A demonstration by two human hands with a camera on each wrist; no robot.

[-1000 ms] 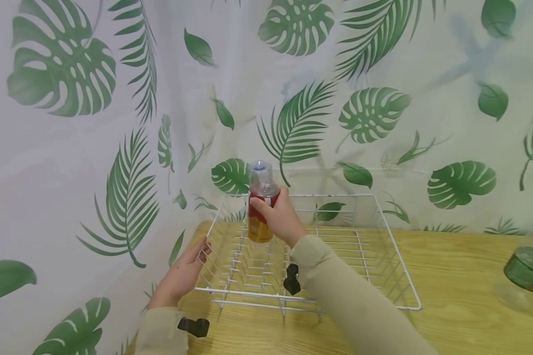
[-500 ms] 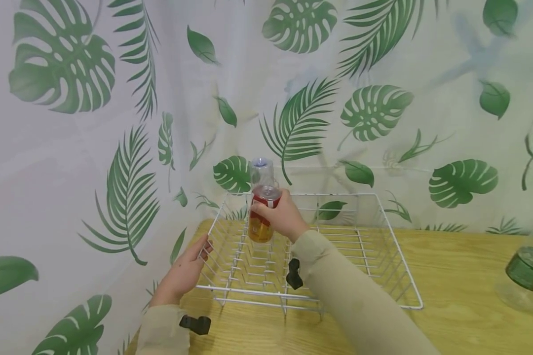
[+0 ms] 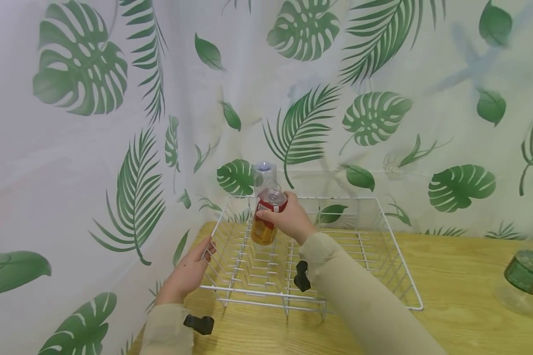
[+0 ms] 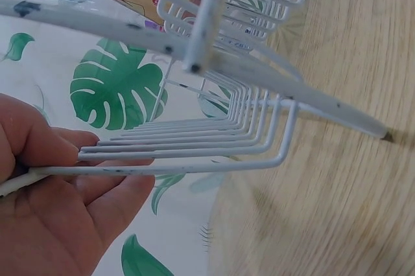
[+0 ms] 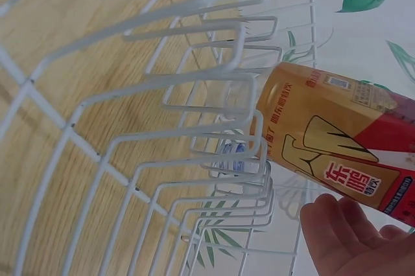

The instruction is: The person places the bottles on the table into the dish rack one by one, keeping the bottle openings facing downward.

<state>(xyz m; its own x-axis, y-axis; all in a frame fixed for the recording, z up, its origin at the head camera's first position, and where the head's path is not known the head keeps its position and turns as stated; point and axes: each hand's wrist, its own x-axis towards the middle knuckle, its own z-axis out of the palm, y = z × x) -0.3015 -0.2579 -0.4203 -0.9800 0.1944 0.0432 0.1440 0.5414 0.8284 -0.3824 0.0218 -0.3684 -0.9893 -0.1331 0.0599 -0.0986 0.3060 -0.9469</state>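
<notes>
Over the rack [image 4: 259, 76], the can [image 5: 324, 137], clamped by the right grip [image 3: 293, 219], is now tilted further, judged hand-borne; the rack's left side is held by the left grip [image 3: 188, 271].

Light soft & diffuse, shadows faint; head pic bit hazy, edges stretched.

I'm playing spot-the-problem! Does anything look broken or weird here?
Yes: the white rack held by the left hand has dark specks in the left wrist view. They stand out against the white, so the rack may be chipped. The can in the right hand shows no visible dent.
</notes>
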